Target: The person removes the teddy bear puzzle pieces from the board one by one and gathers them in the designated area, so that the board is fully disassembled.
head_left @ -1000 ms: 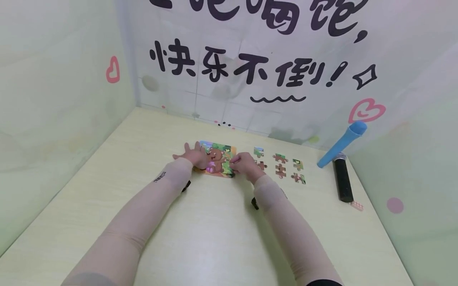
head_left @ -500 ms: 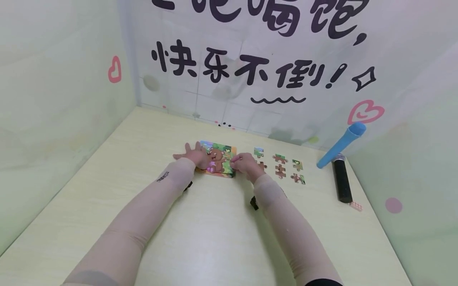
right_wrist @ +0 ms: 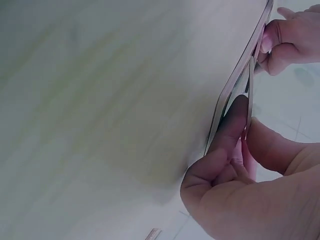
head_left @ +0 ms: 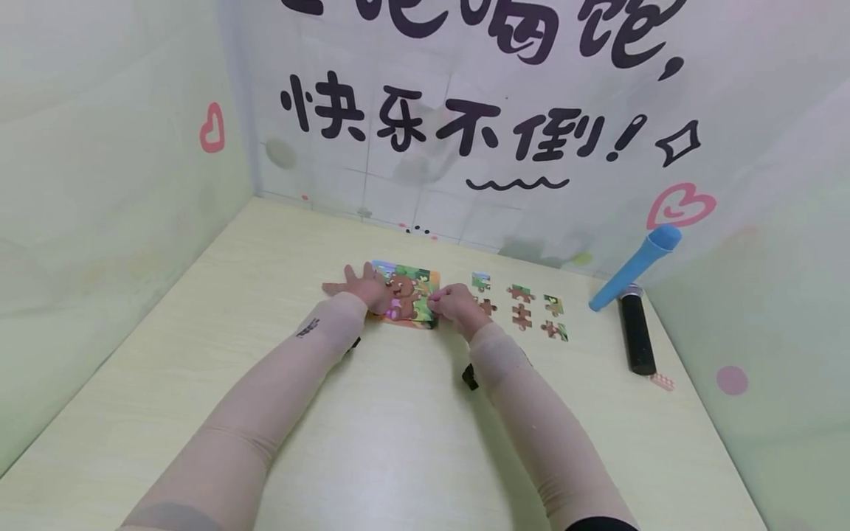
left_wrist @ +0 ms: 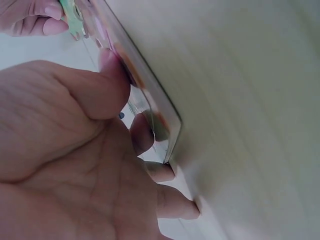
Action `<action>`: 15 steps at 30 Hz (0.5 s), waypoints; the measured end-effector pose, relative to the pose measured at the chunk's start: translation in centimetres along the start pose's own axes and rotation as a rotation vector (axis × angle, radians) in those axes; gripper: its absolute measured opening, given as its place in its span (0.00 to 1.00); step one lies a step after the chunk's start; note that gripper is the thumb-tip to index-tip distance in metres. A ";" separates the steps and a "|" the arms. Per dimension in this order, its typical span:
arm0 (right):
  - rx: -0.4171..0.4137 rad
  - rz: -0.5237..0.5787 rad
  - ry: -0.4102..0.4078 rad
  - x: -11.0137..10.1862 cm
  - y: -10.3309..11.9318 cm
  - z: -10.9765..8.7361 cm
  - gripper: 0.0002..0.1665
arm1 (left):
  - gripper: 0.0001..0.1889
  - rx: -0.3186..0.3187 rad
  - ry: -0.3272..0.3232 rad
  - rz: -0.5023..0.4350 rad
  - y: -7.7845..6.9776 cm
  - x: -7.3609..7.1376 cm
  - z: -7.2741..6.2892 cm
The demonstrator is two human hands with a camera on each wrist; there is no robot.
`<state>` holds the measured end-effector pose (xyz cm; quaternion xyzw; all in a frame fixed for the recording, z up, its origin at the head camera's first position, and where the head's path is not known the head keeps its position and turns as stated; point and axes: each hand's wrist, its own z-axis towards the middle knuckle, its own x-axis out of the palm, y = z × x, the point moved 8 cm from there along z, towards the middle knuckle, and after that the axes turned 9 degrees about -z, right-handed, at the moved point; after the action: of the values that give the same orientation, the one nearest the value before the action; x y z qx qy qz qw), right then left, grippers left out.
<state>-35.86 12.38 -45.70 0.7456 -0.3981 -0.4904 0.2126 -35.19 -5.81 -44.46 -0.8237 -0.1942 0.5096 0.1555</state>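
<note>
A bear jigsaw puzzle [head_left: 403, 293] lies in its flat tray near the back of the table. My left hand [head_left: 364, 287] rests at its left side, fingers spread. In the left wrist view, the thumb [left_wrist: 112, 75] and one finger press on the picture while other fingertips touch the table. At the right side of the tray, my right hand [head_left: 458, 304] pinches a puzzle piece [right_wrist: 250, 95] between thumb and bent forefinger. That piece is tilted up, with its far end against the puzzle; its green face [left_wrist: 73, 20] shows in the left wrist view.
Several loose puzzle pieces [head_left: 521, 317] lie in rows right of the tray. Farther right, a blue flared tube [head_left: 634, 269] leans by a black microphone [head_left: 637, 332], with a small pink block [head_left: 662, 381] beside it. Walls [head_left: 312, 221] border the table at back and sides.
The left forearm has shifted very slightly to the right. Both hands stay at the puzzle in nearly the same pose, and the right one keeps its pinch on the piece.
</note>
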 end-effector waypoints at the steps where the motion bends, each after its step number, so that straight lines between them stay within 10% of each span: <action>1: 0.013 0.005 -0.003 0.0 -0.1 0.0 0.08 | 0.35 0.002 -0.001 0.003 0.0 0.0 0.0; 15: 0.001 0.131 0.049 0.4 -0.3 0.2 0.10 | 0.36 0.009 0.055 -0.032 0.5 0.1 0.4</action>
<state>-35.85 12.29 -46.23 0.7298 -0.4408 -0.4570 0.2535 -35.41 -6.19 -44.90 -0.8334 -0.2006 0.4853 0.1727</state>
